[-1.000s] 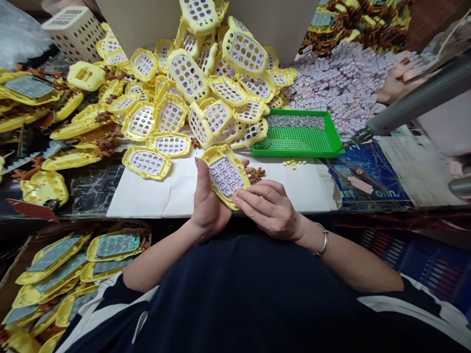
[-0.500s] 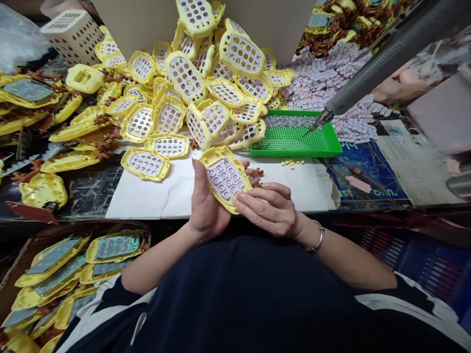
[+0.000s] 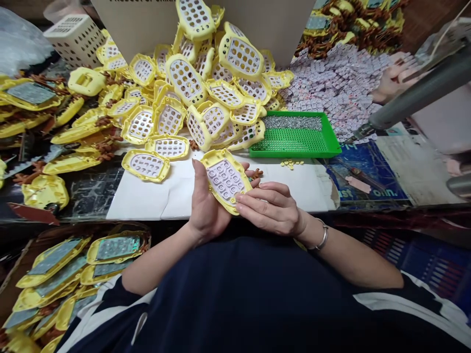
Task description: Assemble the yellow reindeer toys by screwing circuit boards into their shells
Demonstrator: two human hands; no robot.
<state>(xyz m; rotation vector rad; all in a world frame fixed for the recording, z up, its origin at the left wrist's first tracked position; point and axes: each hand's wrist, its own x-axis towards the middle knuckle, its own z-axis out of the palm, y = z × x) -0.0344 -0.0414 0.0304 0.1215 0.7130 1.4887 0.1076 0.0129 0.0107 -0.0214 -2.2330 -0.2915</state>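
Head view, and nearest, low on the left, stacked shells with boards (image 3: 116, 245). Then the action: the left hand (image 3: 206, 212) cradles a shell (image 3: 212, 157) above the surface edge, thumb at its side, fingers behind, pale keys (image 3: 225, 178) facing up! In comes the right hand (image 3: 275, 211), fingers drawn narrow, tips at the shell's lower edge, right by a yellow button (image 3: 233, 200); whether they pinch anything, I can't tell. Looks like the button-fitting step; the next move would call for a light, square press against a steady palm. Beyond, loose buttons (image 3: 292, 163), a green tray (image 3: 294, 154) of screws (image 3: 294, 122), then the shell pile (image 3: 186, 78).
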